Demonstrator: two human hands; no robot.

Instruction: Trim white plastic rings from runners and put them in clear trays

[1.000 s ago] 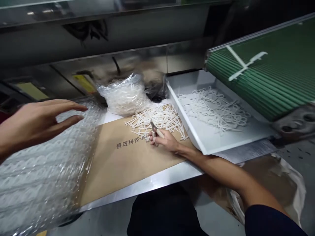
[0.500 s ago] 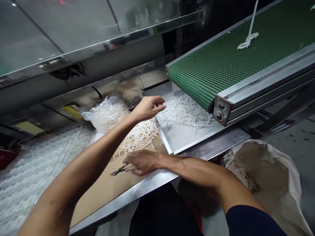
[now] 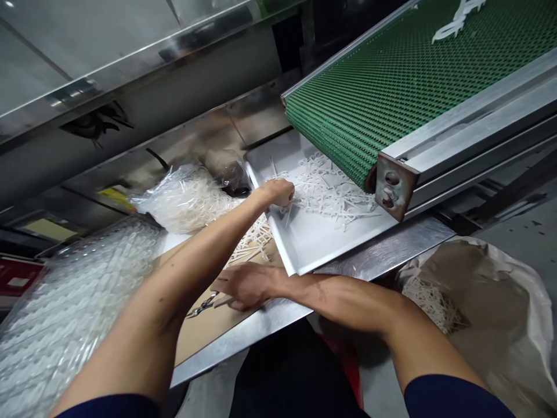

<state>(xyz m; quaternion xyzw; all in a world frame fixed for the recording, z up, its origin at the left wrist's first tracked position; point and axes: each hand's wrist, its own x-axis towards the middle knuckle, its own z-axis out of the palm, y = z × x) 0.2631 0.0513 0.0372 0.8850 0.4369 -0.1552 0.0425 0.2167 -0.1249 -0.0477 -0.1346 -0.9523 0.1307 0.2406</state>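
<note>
My left hand (image 3: 281,192) is down at the left side of a white tray (image 3: 289,264), among small white plastic parts (image 3: 335,197) with thin sprues. Its fingers are curled and closed. What they pinch is hidden beneath the hand. A thin white stem stands up just behind it. Lower down, over brown cardboard (image 3: 204,337), my right hand (image 3: 248,284) is wrapped round a pair of cutting pliers (image 3: 202,306), whose metal jaws point left. Between the two hands lies a pile of off-white sprue pieces (image 3: 250,247) on the cardboard.
A green conveyor belt (image 3: 348,128) ends above the tray, carrying a white moulded part (image 3: 452,26). Left stand a clear bag of white parts (image 3: 183,197) and plastic-covered rows of parts (image 3: 82,302). A large sack (image 3: 491,313) holding sprue scraps is below right. The table has a metal edge (image 3: 243,337).
My left hand has lowered into the tray and its fingers have closed. My right hand still holds the pliers. The view has shifted slightly, and the part on the belt appears higher in the picture.
</note>
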